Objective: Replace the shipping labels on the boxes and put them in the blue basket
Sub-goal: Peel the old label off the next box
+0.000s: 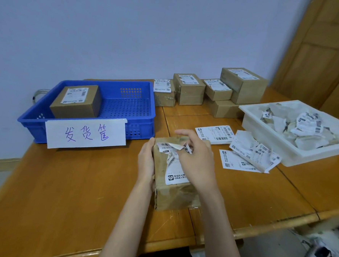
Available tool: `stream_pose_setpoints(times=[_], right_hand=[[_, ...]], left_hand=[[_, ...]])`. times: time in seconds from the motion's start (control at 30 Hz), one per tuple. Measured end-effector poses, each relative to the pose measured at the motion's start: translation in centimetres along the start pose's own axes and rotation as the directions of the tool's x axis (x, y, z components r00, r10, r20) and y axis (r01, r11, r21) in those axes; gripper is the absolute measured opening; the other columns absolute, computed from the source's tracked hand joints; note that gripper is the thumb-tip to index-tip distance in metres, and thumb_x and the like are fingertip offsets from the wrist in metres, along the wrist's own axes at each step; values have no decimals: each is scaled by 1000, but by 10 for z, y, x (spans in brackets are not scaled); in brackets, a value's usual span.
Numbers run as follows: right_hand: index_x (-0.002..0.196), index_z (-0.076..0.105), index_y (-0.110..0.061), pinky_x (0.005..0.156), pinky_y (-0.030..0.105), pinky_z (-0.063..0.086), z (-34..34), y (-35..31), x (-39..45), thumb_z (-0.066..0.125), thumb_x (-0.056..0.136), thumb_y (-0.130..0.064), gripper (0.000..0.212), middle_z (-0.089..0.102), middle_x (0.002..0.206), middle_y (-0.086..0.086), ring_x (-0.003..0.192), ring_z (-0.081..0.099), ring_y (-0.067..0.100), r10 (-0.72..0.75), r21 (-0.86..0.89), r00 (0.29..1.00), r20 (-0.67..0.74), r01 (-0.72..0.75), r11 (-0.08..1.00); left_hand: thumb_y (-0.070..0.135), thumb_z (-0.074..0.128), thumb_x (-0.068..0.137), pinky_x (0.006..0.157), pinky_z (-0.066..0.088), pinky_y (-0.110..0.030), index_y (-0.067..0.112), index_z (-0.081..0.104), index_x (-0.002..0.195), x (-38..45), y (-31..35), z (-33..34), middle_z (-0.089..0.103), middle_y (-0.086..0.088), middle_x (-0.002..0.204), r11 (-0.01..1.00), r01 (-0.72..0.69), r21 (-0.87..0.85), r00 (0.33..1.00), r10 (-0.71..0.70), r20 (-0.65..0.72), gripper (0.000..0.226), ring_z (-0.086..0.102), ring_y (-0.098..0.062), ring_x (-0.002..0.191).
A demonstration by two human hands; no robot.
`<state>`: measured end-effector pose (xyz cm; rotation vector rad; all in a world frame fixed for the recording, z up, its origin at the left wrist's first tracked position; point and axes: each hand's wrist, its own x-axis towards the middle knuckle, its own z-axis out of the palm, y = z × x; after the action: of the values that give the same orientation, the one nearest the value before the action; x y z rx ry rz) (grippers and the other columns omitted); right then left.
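I see the orange-brown wooden table [82,182] carrying everything, with the perforated blue plastic basket [134,108] at its far left, a white paper sign with handwritten purple characters [86,134] hung on its front wall. Inside the basket's left end sits 1 brown cardboard box with an intact white label [76,101]. At the right, the white plastic tray [290,153] holds crumpled torn label scraps [303,126]. Along the back, a cluster of brown labelled cardboard boxes [189,88] waits near the wall. In front of me, near the table's front edge, lies the worn brown cardboard box [175,194]; my left hand [146,162] grips its left side, fingers curled around the edge. My right hand [195,155] pinches a torn strip of the old white shipping label [177,164], which is partly peeled from the box top. Between this box and the tray lie loose white label sheets [216,134], flat and overlapping.
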<state>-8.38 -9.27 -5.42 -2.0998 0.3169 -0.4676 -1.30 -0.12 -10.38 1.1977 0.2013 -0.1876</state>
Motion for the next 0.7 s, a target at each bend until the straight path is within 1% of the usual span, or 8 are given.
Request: stream_pose_setpoints(times=[0.1,0.17,0.23,0.3,0.4,0.47,0.53,0.7], right_hand=[[104,60,-50,90,48,47,-1,6,2,56,84,-9,45,66,87,-11,104,56,18,9,108,999,33,-12,994],[103,61,-48,75,35,47,-3,10,3,57,85,-9,43,67,85,-9,101,60,26,45,184,999,11,-46,982],[101,63,-41,74,27,42,-5,11,1,60,87,-6,38,63,88,-12,105,57,22,63,231,995,-79,-43,972],[99,63,-32,83,21,39,-6,10,-4,65,84,-4,32,53,100,-15,108,50,14,31,119,975,-219,-5,993],[92,61,-23,83,22,34,-9,14,-14,68,80,-15,16,43,101,-6,101,39,13,-14,-160,947,-320,-39,986],[85,61,-24,85,29,38,-13,19,-19,68,81,-23,8,44,94,-7,97,36,14,-8,-250,953,-304,-72,966],[81,62,-27,89,35,41,-17,19,-21,68,82,-30,7,43,89,-10,96,37,14,15,-267,963,-271,-90,960],[92,61,-26,90,36,41,-19,13,-22,67,85,-36,14,48,95,-7,98,41,15,66,-293,972,-224,-132,947]], left_hand=[[33,53,98,76,49,-36,14,67,91,0,0,0,69,-8,89,1000,15,-12,1000,-15,3,24,64,-23,82],[32,53,98,72,50,-33,15,67,90,-1,1,-1,70,-6,86,1000,20,-15,1000,-20,3,24,65,-20,79],[32,53,98,76,50,-32,16,68,93,-1,1,0,72,-6,92,1000,9,-8,1000,-9,10,23,66,-20,84],[33,53,97,83,50,-36,17,70,95,-1,1,0,73,-6,99,1000,6,3,1000,-6,10,23,67,-21,92],[35,54,96,91,51,-42,17,72,100,-1,0,0,74,-6,101,999,32,-9,999,-32,0,26,69,-25,98],[36,55,96,95,50,-44,17,72,102,0,-1,0,74,-6,102,999,33,-5,999,-33,0,27,69,-26,101],[36,55,96,94,50,-43,18,72,101,1,-2,0,74,-5,101,1000,25,-3,1000,-25,-4,26,68,-25,101],[35,52,98,91,51,-40,18,70,99,-1,0,0,73,-6,103,1000,14,9,1000,-14,-5,25,67,-22,98]])
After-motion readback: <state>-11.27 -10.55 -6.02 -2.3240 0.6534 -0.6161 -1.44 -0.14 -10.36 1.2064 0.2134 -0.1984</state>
